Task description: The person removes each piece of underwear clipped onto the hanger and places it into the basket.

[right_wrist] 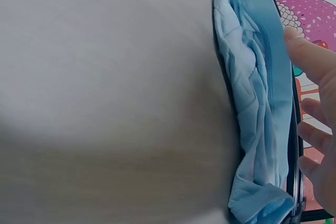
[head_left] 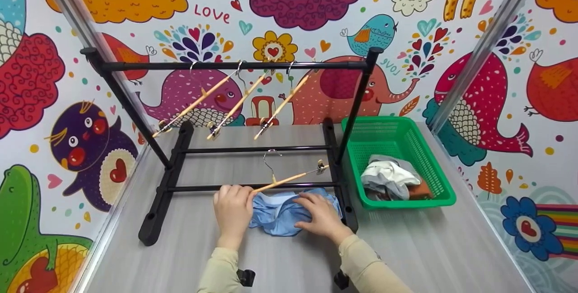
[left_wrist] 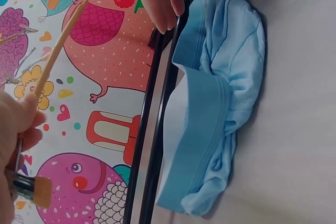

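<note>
My left hand (head_left: 232, 211) grips a wooden clip hanger (head_left: 289, 179) near one end, its metal hook pointing up. In the left wrist view, clips show at both ends of the hanger (left_wrist: 62, 40). Light-blue underpants (head_left: 275, 223) lie crumpled on the table at the front of the rack, the wide waistband (left_wrist: 202, 135) facing the rack. Over their right part is my right hand (head_left: 323, 218), fingers spread and loosely bent. The right wrist view shows its thumb right at the waistband (right_wrist: 278, 77) and the other fingers apart.
A black garment rack (head_left: 232, 65) stands on the grey table (head_left: 189, 261), with three more wooden clip hangers (head_left: 241, 103) on its top bar. To its right sits a green basket (head_left: 433, 166) holding white, grey and brown clothes (head_left: 390, 175). Patterned walls enclose the back and sides.
</note>
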Available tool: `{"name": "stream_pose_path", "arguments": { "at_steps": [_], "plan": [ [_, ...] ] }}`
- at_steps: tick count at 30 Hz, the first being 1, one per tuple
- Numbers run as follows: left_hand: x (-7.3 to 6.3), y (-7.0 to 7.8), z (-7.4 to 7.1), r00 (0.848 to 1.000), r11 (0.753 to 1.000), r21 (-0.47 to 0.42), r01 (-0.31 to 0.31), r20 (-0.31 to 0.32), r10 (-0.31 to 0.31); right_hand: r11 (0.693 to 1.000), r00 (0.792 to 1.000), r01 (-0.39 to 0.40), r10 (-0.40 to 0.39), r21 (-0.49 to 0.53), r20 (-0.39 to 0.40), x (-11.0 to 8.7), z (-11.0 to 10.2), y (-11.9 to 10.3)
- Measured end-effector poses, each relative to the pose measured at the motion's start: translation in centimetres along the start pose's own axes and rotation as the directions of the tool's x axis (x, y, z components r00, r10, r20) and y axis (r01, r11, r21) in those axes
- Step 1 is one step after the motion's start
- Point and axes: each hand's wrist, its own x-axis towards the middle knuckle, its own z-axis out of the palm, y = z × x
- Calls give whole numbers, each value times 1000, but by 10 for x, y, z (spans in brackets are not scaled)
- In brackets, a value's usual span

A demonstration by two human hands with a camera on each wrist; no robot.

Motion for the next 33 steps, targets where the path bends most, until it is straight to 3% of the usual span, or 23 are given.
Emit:
{"name": "stream_pose_path", "arguments": {
  "at_steps": [16, 33],
  "plan": [
    [-4, 1, 0, 999, 1000, -5, 23, 23, -23, 995, 986, -83, 90, -55, 143, 4, 15, -13],
    [-7, 0, -1, 999, 1000, -3, 21, 27, -21, 991, 980, -126, 131, -48, 149, 5, 29, -8]
  ]
}}
